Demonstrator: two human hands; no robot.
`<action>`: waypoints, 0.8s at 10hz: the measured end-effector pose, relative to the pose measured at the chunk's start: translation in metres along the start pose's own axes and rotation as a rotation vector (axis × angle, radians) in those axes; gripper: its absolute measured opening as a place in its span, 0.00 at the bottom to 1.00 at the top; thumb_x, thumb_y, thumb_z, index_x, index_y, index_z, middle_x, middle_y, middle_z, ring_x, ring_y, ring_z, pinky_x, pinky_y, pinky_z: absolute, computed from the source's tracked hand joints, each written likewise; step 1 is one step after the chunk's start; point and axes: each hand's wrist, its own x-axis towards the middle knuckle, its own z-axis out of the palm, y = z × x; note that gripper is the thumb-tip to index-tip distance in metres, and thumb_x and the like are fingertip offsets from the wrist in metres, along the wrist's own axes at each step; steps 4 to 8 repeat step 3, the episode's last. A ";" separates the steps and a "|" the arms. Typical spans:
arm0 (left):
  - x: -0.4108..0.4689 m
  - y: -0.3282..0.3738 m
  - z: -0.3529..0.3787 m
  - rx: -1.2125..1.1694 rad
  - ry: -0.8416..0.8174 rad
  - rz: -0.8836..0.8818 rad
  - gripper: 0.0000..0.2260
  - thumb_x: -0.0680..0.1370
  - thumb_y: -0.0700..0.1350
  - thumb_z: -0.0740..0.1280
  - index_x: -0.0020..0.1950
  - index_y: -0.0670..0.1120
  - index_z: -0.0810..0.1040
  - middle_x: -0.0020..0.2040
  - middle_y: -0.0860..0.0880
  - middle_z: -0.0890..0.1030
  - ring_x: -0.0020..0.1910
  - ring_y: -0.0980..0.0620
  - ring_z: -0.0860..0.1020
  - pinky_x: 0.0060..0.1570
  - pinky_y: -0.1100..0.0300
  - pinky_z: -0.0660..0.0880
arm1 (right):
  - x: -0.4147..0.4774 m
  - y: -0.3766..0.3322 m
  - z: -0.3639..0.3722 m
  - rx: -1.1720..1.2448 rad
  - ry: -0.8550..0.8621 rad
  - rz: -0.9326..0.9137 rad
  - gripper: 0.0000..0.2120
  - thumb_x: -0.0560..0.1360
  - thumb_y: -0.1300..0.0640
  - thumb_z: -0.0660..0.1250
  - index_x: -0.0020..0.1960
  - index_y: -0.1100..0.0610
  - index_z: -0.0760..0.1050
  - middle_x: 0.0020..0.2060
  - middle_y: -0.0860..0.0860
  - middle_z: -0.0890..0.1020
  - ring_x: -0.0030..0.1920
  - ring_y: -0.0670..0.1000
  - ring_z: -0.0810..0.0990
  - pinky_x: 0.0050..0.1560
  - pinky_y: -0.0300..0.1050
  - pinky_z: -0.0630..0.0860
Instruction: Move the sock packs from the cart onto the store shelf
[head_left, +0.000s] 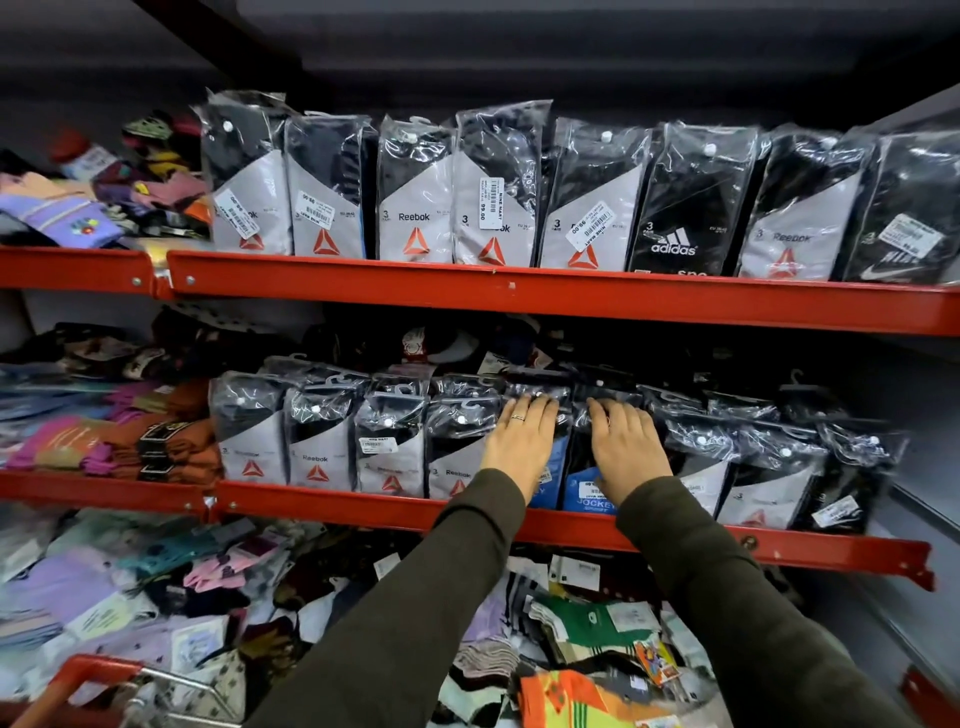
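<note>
A row of clear-wrapped sock packs stands upright on the middle red shelf (337, 503). My left hand (519, 441), wearing a ring, lies on a blue-labelled pack (551, 470), fingertips hooked over its top edge. My right hand (626, 449) presses on the neighbouring blue Jockey pack (586, 499) in the same way. Grey Reebok packs (317, 452) stand to the left and more packs (769, 478) to the right. The cart's red handle (78, 673) shows at the bottom left; its contents are hidden.
The upper red shelf (519, 291) holds a full row of Reebok, Adidas and Nike packs (415, 202). Loose colourful socks (83, 208) are piled at the left of both shelves. Below the middle shelf lies a heap of mixed socks (587, 623).
</note>
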 end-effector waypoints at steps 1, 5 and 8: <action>0.000 0.001 0.000 0.008 0.010 -0.005 0.43 0.74 0.41 0.73 0.80 0.39 0.47 0.80 0.41 0.56 0.80 0.43 0.54 0.80 0.51 0.46 | -0.002 0.001 0.000 0.007 0.011 -0.009 0.36 0.78 0.59 0.65 0.79 0.63 0.50 0.75 0.59 0.63 0.77 0.59 0.60 0.79 0.54 0.53; -0.001 -0.003 -0.005 0.135 0.003 0.033 0.48 0.73 0.49 0.75 0.81 0.41 0.46 0.81 0.44 0.53 0.81 0.44 0.52 0.78 0.47 0.37 | -0.004 0.003 -0.004 0.005 -0.030 -0.002 0.42 0.77 0.57 0.67 0.80 0.63 0.43 0.78 0.60 0.57 0.80 0.60 0.53 0.80 0.56 0.46; -0.001 -0.003 -0.005 0.135 0.003 0.033 0.48 0.73 0.49 0.75 0.81 0.41 0.46 0.81 0.44 0.53 0.81 0.44 0.52 0.78 0.47 0.37 | -0.004 0.003 -0.004 0.005 -0.030 -0.002 0.42 0.77 0.57 0.67 0.80 0.63 0.43 0.78 0.60 0.57 0.80 0.60 0.53 0.80 0.56 0.46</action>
